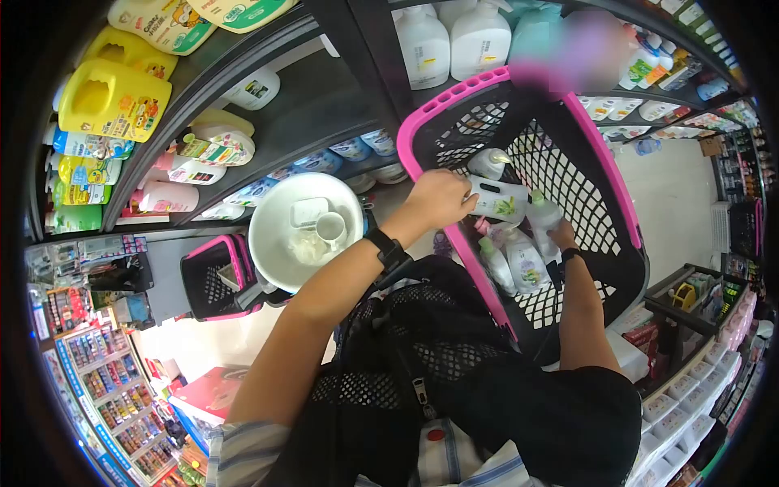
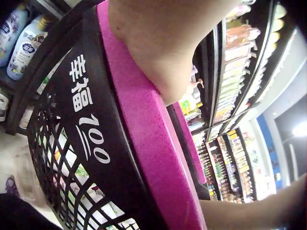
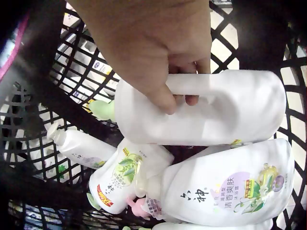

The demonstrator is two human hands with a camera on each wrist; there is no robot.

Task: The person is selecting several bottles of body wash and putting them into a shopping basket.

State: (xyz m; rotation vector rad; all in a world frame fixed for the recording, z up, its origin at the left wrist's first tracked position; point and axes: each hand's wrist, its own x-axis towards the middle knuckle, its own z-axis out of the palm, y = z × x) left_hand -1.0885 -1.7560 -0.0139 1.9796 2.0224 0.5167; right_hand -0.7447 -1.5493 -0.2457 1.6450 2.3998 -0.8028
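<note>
My right hand [image 3: 158,52] grips a white handle bottle [image 3: 230,108] with a pale green top, thumb and fingers through its handle hole. Beneath it in the black shopping basket [image 1: 438,114] lie several white bottles, among them a body wash bottle [image 3: 225,187] with a purple and green label and a smaller pump bottle [image 3: 81,148]. At the basket's pink rim is my left hand [image 1: 442,199], fingers bent, fingertips beside a white bottle [image 1: 499,201] with a leaf label. I cannot tell whether they hold it. In the left wrist view only its heel shows over the rim.
Shelves of detergent jugs [image 1: 114,97] stand on the left and large pump bottles [image 1: 422,49] at the top. A white basin [image 1: 264,235] holding a mug sits left of my arm, with a second, smaller basket [image 1: 215,280] beside it. Stacked packs [image 1: 690,398] line the lower right.
</note>
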